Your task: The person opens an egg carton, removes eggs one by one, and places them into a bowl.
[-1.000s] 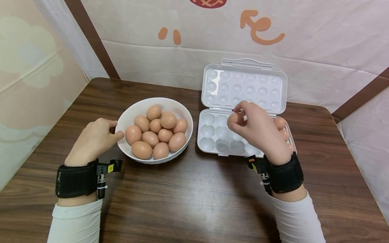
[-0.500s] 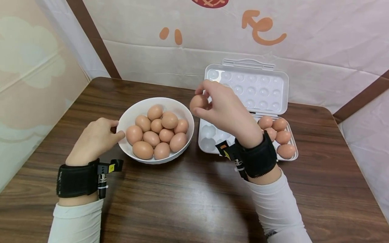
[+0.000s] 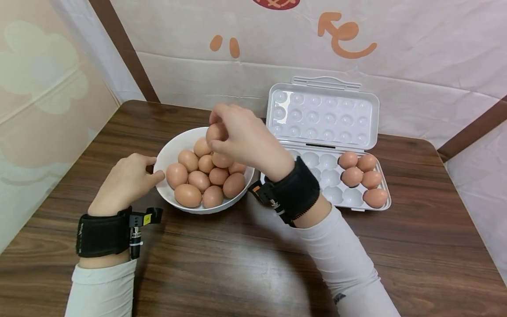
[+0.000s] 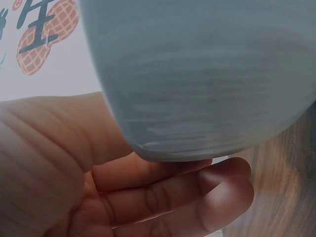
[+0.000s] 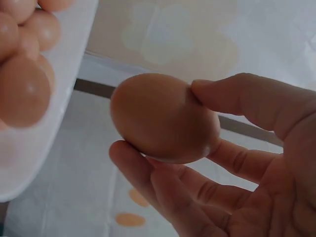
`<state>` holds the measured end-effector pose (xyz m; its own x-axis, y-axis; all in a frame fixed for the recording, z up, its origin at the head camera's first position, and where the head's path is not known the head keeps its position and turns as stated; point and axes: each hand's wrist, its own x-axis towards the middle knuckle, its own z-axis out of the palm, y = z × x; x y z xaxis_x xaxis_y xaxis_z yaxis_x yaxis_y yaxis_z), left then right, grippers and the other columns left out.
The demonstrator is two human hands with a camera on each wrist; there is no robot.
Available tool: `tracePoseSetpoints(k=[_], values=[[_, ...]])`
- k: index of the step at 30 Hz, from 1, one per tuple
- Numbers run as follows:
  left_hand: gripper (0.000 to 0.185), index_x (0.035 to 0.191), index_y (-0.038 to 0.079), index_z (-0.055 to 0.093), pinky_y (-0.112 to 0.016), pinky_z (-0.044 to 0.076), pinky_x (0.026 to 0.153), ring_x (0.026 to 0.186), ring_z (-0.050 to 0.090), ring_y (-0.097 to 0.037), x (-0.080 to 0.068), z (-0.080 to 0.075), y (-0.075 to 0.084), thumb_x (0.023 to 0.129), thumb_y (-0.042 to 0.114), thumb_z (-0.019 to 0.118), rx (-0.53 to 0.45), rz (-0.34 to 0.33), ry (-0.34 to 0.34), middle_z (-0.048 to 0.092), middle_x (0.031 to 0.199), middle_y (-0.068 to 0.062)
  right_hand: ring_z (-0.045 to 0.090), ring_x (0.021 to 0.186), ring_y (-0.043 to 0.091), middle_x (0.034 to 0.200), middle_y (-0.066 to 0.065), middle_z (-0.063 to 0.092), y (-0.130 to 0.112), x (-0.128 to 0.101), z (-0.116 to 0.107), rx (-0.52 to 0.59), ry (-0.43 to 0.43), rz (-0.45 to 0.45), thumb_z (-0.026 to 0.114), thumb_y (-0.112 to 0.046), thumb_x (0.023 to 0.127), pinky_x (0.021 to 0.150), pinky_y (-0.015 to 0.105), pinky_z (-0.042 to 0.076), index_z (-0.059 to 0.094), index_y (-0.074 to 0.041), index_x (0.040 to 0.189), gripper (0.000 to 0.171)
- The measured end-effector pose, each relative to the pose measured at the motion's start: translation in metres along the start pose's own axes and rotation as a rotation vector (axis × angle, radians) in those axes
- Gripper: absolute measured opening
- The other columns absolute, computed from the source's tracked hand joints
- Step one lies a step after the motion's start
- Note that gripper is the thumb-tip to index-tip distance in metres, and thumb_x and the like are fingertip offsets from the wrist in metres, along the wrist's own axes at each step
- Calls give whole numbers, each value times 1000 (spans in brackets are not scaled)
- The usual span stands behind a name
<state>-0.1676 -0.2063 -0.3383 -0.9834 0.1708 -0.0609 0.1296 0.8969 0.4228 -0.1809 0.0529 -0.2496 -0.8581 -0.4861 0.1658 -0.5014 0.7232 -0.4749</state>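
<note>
Head view has the right hand (image 3: 241, 138) poised over the white bowl (image 3: 168, 152), thumb and fingertips pinching a brown egg (image 3: 215, 132) just above the heap of eggs (image 3: 198, 180) already lying there. Right wrist camera confirms it: the egg (image 5: 165, 118) sits between thumb on top and fingers (image 5: 148, 170) beneath, a light fingertip hold, probably so the shell takes no squeeze. Over on the other side, the left hand (image 3: 126, 182) rests against the bowl's near-left wall, and the left wrist view shows the fingers (image 4: 197, 190) tucked under the curve of the bowl (image 4: 197, 74), touching it — a bracing hold, it seems, to keep the dish from sliding on the wooden table (image 3: 237, 264). Beside the bowl on the right lies the open egg carton (image 3: 322, 114), lid propped back toward the wall, five eggs (image 3: 362, 174) grouped at its right end and the left cups bare. Bowl and carton sit close together, nearly touching; the table's front half offers free room for both forearms.
</note>
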Motion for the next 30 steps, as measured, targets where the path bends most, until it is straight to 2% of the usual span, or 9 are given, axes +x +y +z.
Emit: tracePoseSetpoints(k=[11, 15, 19, 23, 30], values=[[29, 109, -4, 66, -31, 33, 54, 65, 46, -21, -2, -1, -2, 91, 16, 55, -5, 9, -4, 50, 69, -5, 57, 94, 13, 105, -4, 59, -4, 26, 40, 14, -140, 39, 64, -19, 90, 80, 27, 48, 58, -17, 123, 34], [26, 104, -1, 67, -30, 32, 53, 63, 44, -20, -3, -1, 0, 90, 16, 54, -2, 14, 5, 47, 66, -3, 58, 90, 11, 100, -7, 62, -7, 31, 47, 6, -173, 55, 65, -23, 88, 77, 26, 48, 58, -21, 118, 31], [23, 101, -1, 67, -30, 31, 52, 61, 43, -19, -3, -2, 1, 89, 16, 55, -2, 21, 14, 45, 64, -1, 59, 84, 8, 88, -10, 64, -9, 34, 52, -76, -202, 30, 57, -26, 88, 73, 24, 46, 61, -24, 110, 22], [21, 97, 0, 66, -30, 30, 52, 61, 42, -18, -3, -2, 1, 90, 16, 55, -2, 23, 16, 44, 64, -1, 58, 81, 6, 85, -12, 64, -9, 36, 56, -144, -213, -8, 55, -25, 88, 71, 22, 45, 64, -24, 104, 18], [21, 97, 0, 66, -30, 31, 53, 61, 43, -19, -3, -3, 0, 90, 16, 56, 0, 16, 13, 45, 65, -1, 57, 79, 8, 80, -8, 64, -9, 38, 60, -107, -247, -4, 56, -23, 90, 71, 22, 44, 65, -22, 94, 10]])
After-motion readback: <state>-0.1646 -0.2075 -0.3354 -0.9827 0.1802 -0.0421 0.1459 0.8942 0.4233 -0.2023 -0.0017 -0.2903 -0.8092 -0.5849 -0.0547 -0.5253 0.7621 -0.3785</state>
